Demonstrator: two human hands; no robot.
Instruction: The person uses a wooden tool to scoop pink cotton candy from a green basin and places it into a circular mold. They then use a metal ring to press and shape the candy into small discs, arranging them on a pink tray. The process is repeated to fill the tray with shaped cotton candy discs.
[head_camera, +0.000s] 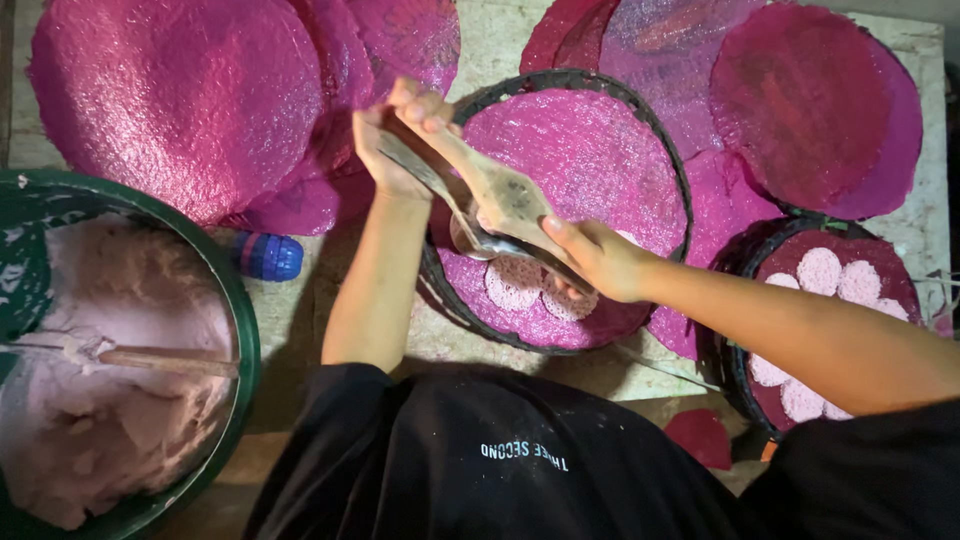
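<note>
Nearest me, a green tub (238, 330) of pale pink batter sits at my left. My right hand (600, 258) grips a metal spoon (490, 243), and my left hand (395, 140) clasps a wooden paddle (505, 195), above a round pink-lined tray (600, 150). Beyond, magenta sheets (180, 100) overlap.
</note>
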